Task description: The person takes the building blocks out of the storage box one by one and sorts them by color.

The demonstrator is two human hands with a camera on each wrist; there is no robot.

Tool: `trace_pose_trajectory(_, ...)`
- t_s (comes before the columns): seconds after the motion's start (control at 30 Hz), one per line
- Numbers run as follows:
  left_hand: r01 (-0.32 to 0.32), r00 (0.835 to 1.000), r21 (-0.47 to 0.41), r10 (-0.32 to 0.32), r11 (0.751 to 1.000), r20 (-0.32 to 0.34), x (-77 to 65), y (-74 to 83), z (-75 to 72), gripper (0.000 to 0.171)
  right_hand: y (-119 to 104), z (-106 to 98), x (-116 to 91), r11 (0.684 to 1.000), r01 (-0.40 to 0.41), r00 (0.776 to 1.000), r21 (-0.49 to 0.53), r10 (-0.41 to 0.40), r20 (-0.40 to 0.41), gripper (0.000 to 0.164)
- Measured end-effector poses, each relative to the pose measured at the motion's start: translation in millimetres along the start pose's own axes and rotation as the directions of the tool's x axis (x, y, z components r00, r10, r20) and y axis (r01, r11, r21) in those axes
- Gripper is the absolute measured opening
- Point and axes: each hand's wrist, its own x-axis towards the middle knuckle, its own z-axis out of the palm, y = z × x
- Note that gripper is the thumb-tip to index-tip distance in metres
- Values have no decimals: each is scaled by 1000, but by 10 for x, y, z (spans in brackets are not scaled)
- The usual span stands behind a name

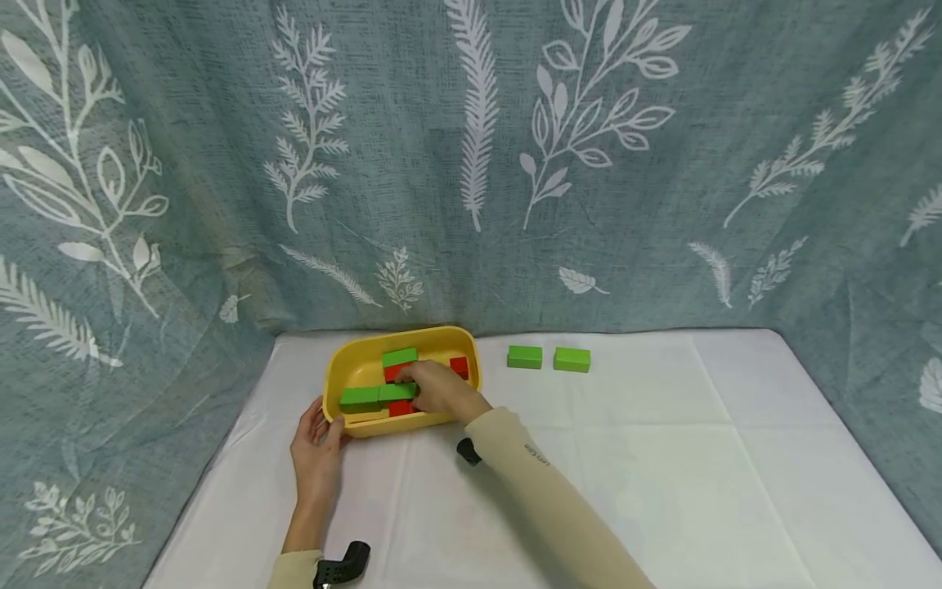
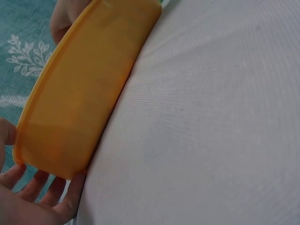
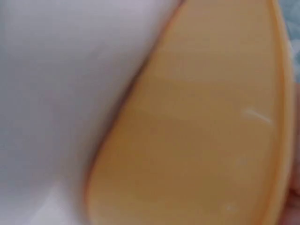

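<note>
A yellow plastic tub (image 1: 441,334) sits on the white cloth, with green and red blocks inside. My left hand (image 1: 316,454) grips its near left corner; in the left wrist view the fingers (image 2: 70,197) lie against the outer wall (image 2: 84,93), the thumb up at the rim. Reaching over the near side, my right hand (image 1: 441,388) pinches a green block (image 1: 397,393) inside the tub. Another green block (image 1: 360,400) lies end to end with it on the left. Partly covered by the right hand are red blocks (image 1: 400,407). The right wrist view is blurred and shows mostly tub wall (image 3: 197,140).
Two green blocks (image 1: 525,357) (image 1: 571,360) rest on the cloth right of the tub. Inside it, a green block (image 1: 400,357) lies at the back and a red block (image 1: 459,366) at the right end. A patterned curtain (image 1: 471,245) hangs behind the table.
</note>
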Motion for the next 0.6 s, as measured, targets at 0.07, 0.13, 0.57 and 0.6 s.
trace_pose_trajectory(0.07, -6, 1000, -5, 6, 1000, -1, -3, -10, -1, 48, 8, 20, -8, 1000, -4, 1000, -17, 4, -30, 39)
trace_pose_trajectory(0.13, -8, 1000, -9, 8, 1000, -1, -2, -13, -3, 47, 27, 36, -16, 1000, 3, 998, -26, -4, -65, 38)
trace_pose_trajectory(0.57, -12, 1000, 8, 12, 1000, 28, 13, -9, -17, 48, 217, -190, -170, 973, 89, 974, 214, -40, -222, 40)
trace_pose_trajectory(0.6, -14, 1000, 9, 14, 1000, 28, 21, -7, -17, 48, 250, -228, -201, 968, 105, 969, 229, -48, -242, 40)
